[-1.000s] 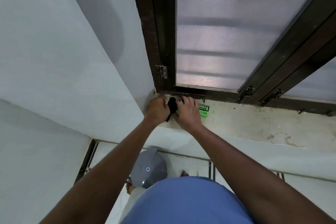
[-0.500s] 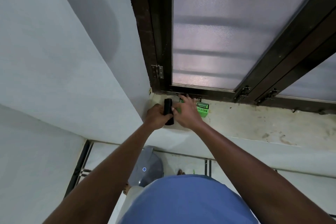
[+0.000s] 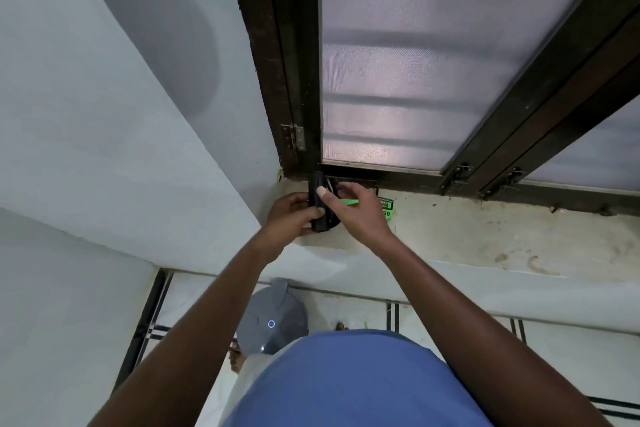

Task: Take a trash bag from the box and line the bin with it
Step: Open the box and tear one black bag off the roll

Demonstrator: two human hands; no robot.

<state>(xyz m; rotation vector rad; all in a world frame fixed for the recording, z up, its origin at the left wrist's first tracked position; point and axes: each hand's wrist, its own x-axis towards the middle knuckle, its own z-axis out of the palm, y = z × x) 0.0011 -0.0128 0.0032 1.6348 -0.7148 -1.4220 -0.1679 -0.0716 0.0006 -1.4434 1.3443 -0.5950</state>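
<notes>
Trash bag roll (image 3: 319,205), black and upright, sits in our left hand (image 3: 292,215), fingers wrapped around it, at the sill's (image 3: 485,236) left end by the window frame (image 3: 287,80). Our right hand (image 3: 358,213) pinches at the roll's edge, touching it. The green box (image 3: 387,209) lies just right, behind that hand. We judge the step: freeing one bag. Next: peel it off, tear cleanly, then turn to the grey bin (image 3: 273,317) on the floor below.

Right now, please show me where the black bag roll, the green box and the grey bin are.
black bag roll (image 3: 319,206): head view, its middle.
green box (image 3: 387,209): head view, printed face.
grey bin (image 3: 273,315): head view, lid top.
</notes>
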